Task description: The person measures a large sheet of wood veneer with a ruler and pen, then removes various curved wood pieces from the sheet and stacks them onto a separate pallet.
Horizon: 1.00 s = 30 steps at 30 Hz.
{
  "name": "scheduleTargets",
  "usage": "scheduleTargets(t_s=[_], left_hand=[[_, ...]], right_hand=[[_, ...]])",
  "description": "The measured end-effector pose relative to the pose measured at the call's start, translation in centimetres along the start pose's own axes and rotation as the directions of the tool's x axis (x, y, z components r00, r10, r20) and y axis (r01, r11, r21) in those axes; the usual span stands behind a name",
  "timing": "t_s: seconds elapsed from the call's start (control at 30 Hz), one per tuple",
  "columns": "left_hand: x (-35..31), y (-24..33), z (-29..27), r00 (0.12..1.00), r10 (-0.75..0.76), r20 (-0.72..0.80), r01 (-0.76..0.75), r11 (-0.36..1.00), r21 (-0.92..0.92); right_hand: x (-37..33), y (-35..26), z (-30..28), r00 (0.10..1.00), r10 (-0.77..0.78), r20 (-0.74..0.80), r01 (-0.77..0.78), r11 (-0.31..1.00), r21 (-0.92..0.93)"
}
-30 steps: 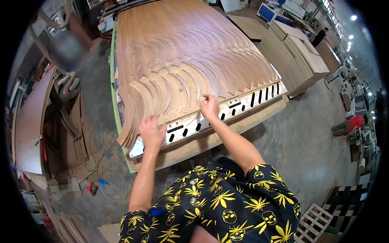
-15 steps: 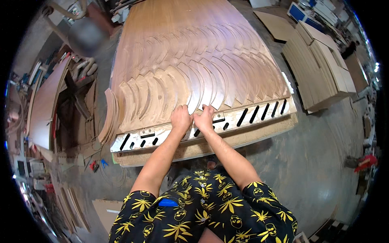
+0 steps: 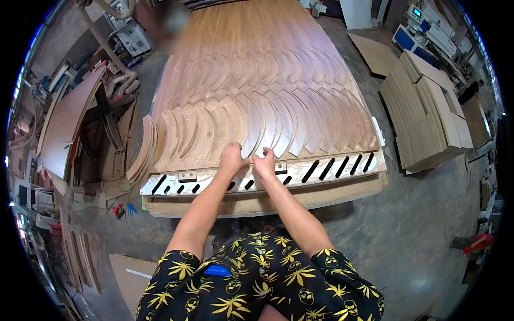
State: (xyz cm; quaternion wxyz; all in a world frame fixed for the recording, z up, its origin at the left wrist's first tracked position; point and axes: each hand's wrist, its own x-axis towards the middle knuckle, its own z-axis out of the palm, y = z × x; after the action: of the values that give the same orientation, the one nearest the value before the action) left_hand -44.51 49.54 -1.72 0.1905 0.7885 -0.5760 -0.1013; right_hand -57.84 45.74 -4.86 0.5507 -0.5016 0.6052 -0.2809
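Observation:
A large wooden sheet [image 3: 251, 43] cut into rows of curved pieces lies on a slotted machine bed [image 3: 321, 171]. My left hand [image 3: 233, 156] and my right hand [image 3: 264, 160] sit side by side at the near edge of the sheet. Both have their fingers on the lower end of one curved wooden piece [image 3: 251, 125] in the front row. Whether they grip it or only press on it is not clear. The neighbouring curved pieces lie flat on either side.
Several loose curved pieces [image 3: 142, 152] lean at the bed's left corner. Stacked boards [image 3: 428, 112] lie on the floor to the right. A blurred person [image 3: 168, 21] stands at the far left of the bed. A panel [image 3: 69, 123] and offcuts crowd the left floor.
My left hand has moved right from the bed's left corner and joined my right hand at the middle of the front row. The view has shifted toward the sheet's centre.

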Motion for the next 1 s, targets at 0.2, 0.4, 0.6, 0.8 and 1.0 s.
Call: scheduleTargets(t_s=[0.2,0.4,0.6,0.8,1.0], left_hand=[[0.8,0.0,-2.9,0.982,-0.108,0.156,0.116,0.992,-0.043],[0.3,0.0,-7.0,0.972,-0.136,0.190,0.151,0.986,-0.070],[-3.3,-5.3,-10.1,0.896,-0.083,0.435,0.443,0.168,-0.881],[-10.1,-10.1,-15.1,0.963,-0.138,0.232,0.248,0.112,-0.962],[-13.1,-16.4,-21.6,0.964,-0.247,-0.100,0.090,0.655,-0.750]], right_hand=[[1.7,1.8,0.1,0.999,-0.026,0.019,0.024,0.995,0.096],[2.1,1.9,1.6,0.988,0.081,-0.129,-0.084,0.996,-0.016],[1.8,-0.5,2.4,0.999,0.017,0.048,-0.024,0.986,0.165],[-0.7,-8.7,6.7,0.933,0.244,-0.267,-0.312,0.915,-0.256],[6.5,-4.1,5.3,0.849,0.167,-0.501,-0.417,0.794,-0.442]])
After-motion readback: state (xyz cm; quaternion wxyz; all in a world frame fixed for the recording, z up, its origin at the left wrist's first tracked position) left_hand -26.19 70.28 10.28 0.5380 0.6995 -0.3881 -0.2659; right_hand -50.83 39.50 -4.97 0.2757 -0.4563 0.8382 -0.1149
